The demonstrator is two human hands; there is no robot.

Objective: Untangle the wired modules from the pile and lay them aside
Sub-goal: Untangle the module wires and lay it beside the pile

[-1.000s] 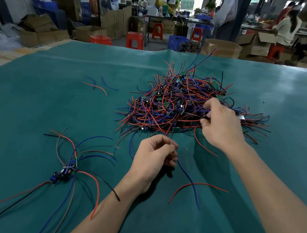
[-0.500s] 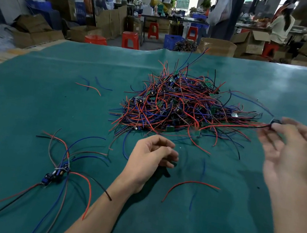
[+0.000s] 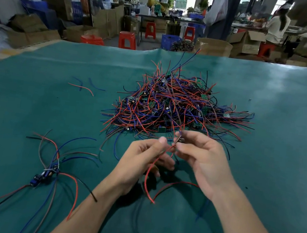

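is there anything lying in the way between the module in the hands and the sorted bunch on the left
Nothing visible does. Both the left hand and right hand pinch the wired module above the green mat. The stretch of mat toward the laid-aside modules shows only their own splayed wires.

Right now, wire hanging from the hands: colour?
Red wire, pinched by the left hand and right hand; head view.

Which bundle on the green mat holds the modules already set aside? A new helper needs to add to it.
Start from the big tangled pile mid-table on the green mat, then look to the near left corner, left of the left hand. The set-aside bundle lies there: a few blue modules with long wires fanned flat, sparse rather than heaped.
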